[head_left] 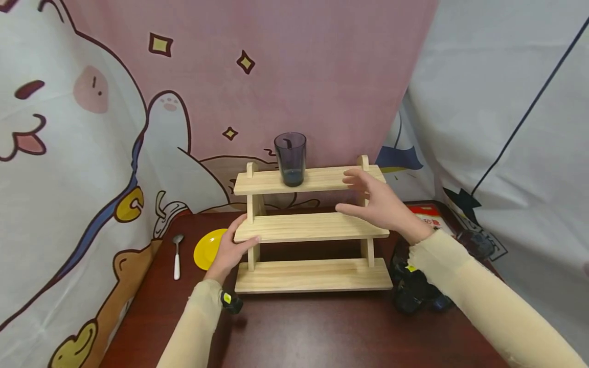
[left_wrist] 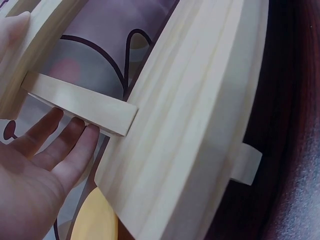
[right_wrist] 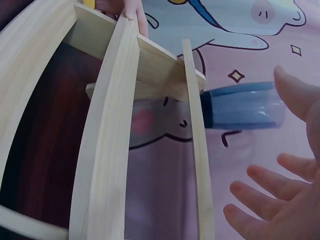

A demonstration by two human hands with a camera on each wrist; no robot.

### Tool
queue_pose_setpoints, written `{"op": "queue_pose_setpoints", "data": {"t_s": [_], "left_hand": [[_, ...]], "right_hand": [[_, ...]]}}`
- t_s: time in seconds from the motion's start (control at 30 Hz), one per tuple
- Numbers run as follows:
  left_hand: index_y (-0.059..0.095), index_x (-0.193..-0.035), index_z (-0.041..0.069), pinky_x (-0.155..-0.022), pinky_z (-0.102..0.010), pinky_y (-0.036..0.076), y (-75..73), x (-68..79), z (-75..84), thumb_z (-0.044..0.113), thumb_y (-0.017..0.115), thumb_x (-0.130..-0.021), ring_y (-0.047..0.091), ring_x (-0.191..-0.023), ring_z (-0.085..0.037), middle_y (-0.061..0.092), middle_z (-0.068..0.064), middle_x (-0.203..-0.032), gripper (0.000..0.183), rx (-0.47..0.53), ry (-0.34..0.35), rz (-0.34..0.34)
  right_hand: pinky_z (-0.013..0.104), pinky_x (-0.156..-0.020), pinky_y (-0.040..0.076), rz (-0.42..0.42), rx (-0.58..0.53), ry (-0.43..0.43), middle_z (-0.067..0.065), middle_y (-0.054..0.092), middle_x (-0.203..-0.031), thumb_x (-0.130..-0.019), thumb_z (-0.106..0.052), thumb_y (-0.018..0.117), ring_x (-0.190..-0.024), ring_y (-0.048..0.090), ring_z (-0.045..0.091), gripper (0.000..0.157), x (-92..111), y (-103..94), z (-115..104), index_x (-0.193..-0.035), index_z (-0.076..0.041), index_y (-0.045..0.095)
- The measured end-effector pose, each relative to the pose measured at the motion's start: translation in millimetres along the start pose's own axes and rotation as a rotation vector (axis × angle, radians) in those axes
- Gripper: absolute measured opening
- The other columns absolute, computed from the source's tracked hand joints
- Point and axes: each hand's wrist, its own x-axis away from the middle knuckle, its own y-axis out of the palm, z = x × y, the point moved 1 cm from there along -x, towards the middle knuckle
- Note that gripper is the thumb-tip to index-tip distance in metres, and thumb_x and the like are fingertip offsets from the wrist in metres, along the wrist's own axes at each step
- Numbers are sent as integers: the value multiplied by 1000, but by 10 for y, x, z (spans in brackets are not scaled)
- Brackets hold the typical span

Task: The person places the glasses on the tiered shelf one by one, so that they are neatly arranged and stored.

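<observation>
The wooden stand (head_left: pixel 313 276) is held at its left end by the left hand (head_left: pixel 226 253), the thumb laid at the front edge of the middle board (head_left: pixel 317 228) and the fingers set against an upright (left_wrist: pixel 80 101). The right hand (head_left: pixel 379 201) is spread wide, thumb apart from the fingers, near the right end of the top board (head_left: pixel 329 178); nothing is held in it. The stand is set on the dark reddish table (head_left: pixel 317 332), its three boards stepped upward. It may be judged light and stiff, and best taken by both ends of the middle board and kept level, since a bluish tumbler (head_left: pixel 291 159) is stood upright on the top board, left of centre. The tumbler is smooth, translucent and slightly tapered; glass or plastic cannot be told, so it is best treated as slippery and fragile, and grasped round its wall. The boards are pale, visibly grained and flat. Farther left are seen a round yellow plate (head_left: pixel 208 249) and a white-handled spoon (head_left: pixel 177 260); behind, a printed cloth (head_left: pixel 322 66) is hung.
</observation>
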Motion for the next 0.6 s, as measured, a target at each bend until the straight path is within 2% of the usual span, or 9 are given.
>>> {"op": "queue_pose_setpoints", "data": {"t_s": [0.23,0.5,0.6], "left_hand": [[48,-156,36,-104,-46,49,10,26,21,26,88,-89,58,-124,-32,53,-6,-154,79,-1,36,7],[45,-158,35,-106,-45,48,3,5,14,26,87,-89,57,-128,-31,50,-7,-157,81,-2,10,-2],[44,-160,29,-107,-45,47,-6,65,162,23,87,-90,56,-129,-32,49,-10,-159,82,-5,-8,-18]], "right_hand": [[63,-110,45,38,106,-55,20,56,-150,-89,-35,86,-136,56,42,85,416,-222,101,-156,-7,42],[59,-101,49,81,178,-71,17,60,-146,-90,-29,87,-128,61,36,74,825,-451,307,-151,-7,51],[35,-99,55,104,205,-72,14,63,-142,-87,-28,89,-121,64,34,74,968,-490,396,-149,-8,54]]}}
